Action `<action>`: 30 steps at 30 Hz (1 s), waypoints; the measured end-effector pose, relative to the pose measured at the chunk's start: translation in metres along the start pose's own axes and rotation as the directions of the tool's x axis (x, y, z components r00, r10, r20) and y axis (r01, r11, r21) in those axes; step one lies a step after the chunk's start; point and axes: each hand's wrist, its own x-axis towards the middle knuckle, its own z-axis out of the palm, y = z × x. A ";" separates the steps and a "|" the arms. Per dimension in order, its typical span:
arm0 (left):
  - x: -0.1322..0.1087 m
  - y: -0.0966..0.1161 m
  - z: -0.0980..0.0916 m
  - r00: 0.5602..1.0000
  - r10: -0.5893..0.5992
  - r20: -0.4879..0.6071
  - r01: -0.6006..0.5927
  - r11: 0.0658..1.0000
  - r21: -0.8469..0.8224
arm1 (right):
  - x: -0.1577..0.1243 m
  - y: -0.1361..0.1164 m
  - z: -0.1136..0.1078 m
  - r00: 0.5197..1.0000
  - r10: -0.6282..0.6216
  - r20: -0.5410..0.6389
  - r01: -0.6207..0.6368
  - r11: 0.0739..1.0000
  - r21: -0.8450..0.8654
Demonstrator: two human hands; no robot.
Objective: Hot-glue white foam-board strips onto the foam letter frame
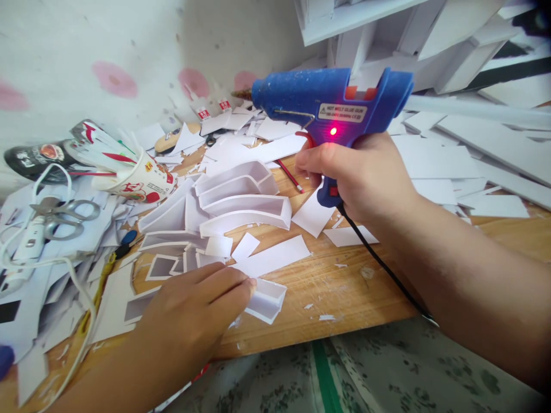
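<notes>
My right hand [365,178] is wrapped round the grip of a blue hot glue gun [301,94], raised above the table with its nozzle pointing left. A small light on the gun glows red, and a black cord hangs from the handle. Near the table's front edge, my left hand [202,310] grips a small white foam-board channel [269,299], its fingers over the middle of the piece. Part of the channel is hidden under the hand. Just behind stand several curved white foam-board box shapes [247,212], open at the top. A flat white strip [273,257] lies beside them.
On the left are scissors [64,215], a white power strip [32,244] with its cable, and a paper cup [144,178] holding sticks. A red pencil [290,176] lies mid-table. White board scraps [439,158] pile up at right, below a large white structure [387,40].
</notes>
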 end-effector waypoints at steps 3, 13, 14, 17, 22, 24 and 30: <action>0.001 0.001 -0.001 1.000 0.004 -0.007 -0.004 1.000 0.018 | 0.000 0.000 0.000 1.000 0.006 0.001 -0.006 1.000 -0.006; 0.001 0.002 0.000 0.999 -0.042 0.001 0.042 0.999 -0.014 | 0.000 0.001 0.000 1.000 0.008 0.001 -0.008 0.999 -0.038; 0.000 0.002 0.001 0.999 -0.049 0.009 0.050 0.999 -0.016 | 0.000 0.001 0.000 1.000 0.008 -0.003 -0.008 0.999 -0.035; -0.003 0.001 0.003 0.996 -0.081 0.040 0.082 0.996 -0.034 | 0.000 0.001 0.000 1.000 0.008 0.000 -0.008 1.000 -0.028; -0.007 -0.001 0.006 0.996 -0.081 0.024 0.082 0.996 -0.047 | 0.000 0.000 0.000 1.000 0.013 0.013 -0.013 1.000 -0.018; -0.008 -0.001 0.007 0.997 -0.071 0.017 0.071 0.997 -0.035 | 0.000 -0.001 0.000 1.000 0.010 0.017 -0.010 1.000 -0.013; -0.008 0.000 0.005 0.996 -0.080 0.033 0.080 0.997 0.000 | 0.000 0.000 0.000 1.000 -0.011 0.013 0.011 1.000 -0.019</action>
